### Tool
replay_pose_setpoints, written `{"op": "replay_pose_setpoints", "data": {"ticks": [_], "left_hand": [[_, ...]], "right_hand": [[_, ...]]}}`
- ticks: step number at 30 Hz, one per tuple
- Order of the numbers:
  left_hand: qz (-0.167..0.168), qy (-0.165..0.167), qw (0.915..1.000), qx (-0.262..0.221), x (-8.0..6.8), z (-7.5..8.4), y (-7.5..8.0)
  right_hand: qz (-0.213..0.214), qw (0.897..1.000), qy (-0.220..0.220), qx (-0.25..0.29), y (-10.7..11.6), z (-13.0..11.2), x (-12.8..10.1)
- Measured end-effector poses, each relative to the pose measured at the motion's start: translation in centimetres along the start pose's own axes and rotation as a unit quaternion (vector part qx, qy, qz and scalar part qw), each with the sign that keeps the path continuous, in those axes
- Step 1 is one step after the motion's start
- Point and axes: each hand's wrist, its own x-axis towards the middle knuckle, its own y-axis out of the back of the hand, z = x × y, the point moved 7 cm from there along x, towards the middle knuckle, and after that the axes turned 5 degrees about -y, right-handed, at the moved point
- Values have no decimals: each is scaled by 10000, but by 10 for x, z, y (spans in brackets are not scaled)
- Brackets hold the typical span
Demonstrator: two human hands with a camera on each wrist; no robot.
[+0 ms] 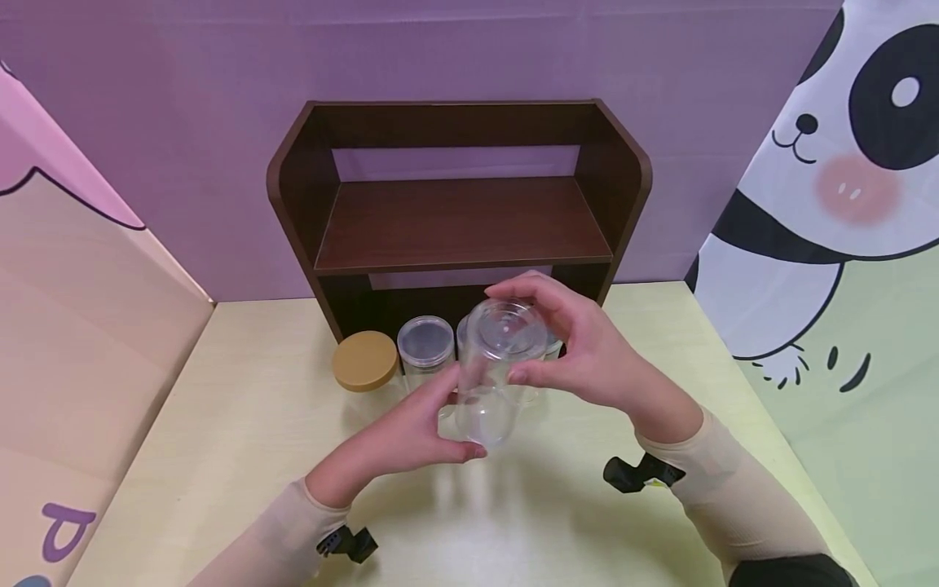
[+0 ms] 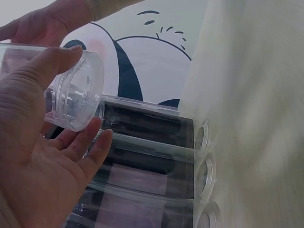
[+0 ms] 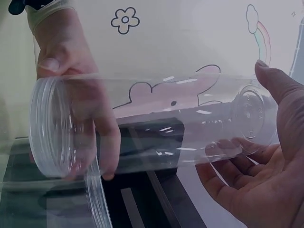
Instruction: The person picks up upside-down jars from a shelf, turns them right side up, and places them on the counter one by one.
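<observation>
Both hands hold a clear plastic jar (image 1: 495, 379) above the table, upside down, with its round base up. My right hand (image 1: 587, 355) grips it near the base, thumb on the front and fingers around the far side. Lower down, my left hand (image 1: 414, 432) has its thumb and fingers around the ridged end (image 2: 78, 92). In the right wrist view the see-through jar (image 3: 156, 114) lies lengthwise between the two hands, with nothing visible inside. Just behind it stand a clear-lidded jar (image 1: 426, 342) and others partly hidden by the held jar.
A jar with a tan lid (image 1: 364, 361) heads the row at left. Behind the row rises a dark brown two-tier shelf (image 1: 462, 224), its upper board bare. The pale table (image 1: 242, 456) is bordered by a purple back cloth (image 1: 469, 49) and printed side panels (image 1: 829, 350).
</observation>
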Motion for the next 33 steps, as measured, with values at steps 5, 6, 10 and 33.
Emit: {"op": "replay_pose_setpoints", "data": {"ticks": [5, 6, 10, 33], "left_hand": [[63, 28, 9996, 281, -7, 4, 6], [98, 23, 9994, 342, -9, 6, 8], [258, 78, 9981, 556, -17, 12, 18], [960, -423, 9939, 336, -34, 42, 86]], "right_hand": [[-33, 9996, 162, 212, 10, 3, -4], [-39, 9995, 211, 243, 13, 4, -6], [-46, 9986, 411, 323, 24, 9, -12], [-369, 9993, 94, -5, 39, 41, -37]]}}
